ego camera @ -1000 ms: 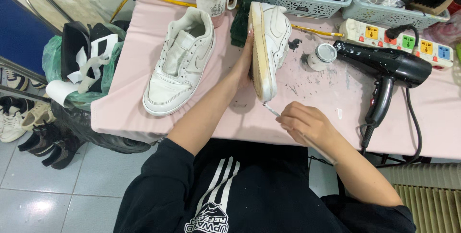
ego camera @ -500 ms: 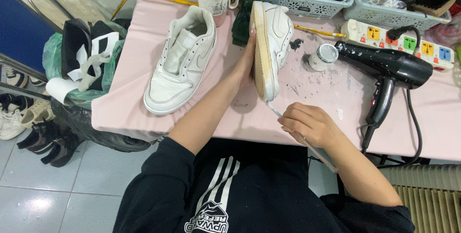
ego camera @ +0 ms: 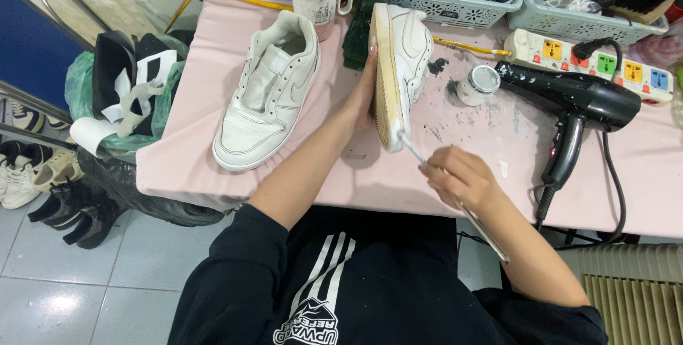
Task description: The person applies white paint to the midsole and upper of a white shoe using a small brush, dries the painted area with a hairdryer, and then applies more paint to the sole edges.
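My left hand (ego camera: 364,92) grips a white sneaker (ego camera: 398,67) stood on its side on the pink table (ego camera: 341,167), its tan sole edge facing left. My right hand (ego camera: 461,178) holds a thin paintbrush (ego camera: 455,199), whose tip touches the sole's edge near the sneaker's near end. A second white sneaker (ego camera: 267,92) lies flat on the table to the left, unlaced.
A black hair dryer (ego camera: 576,114) lies at the right beside a power strip (ego camera: 590,57). A small white jar (ego camera: 475,85) stands near the held sneaker. A mug of brushes (ego camera: 321,0) and baskets (ego camera: 441,3) of bottles line the far edge. Shoes and bags crowd the floor left.
My right hand has shifted slightly along the sole's near end with the brush. The left hand keeps the sneaker in the same place.
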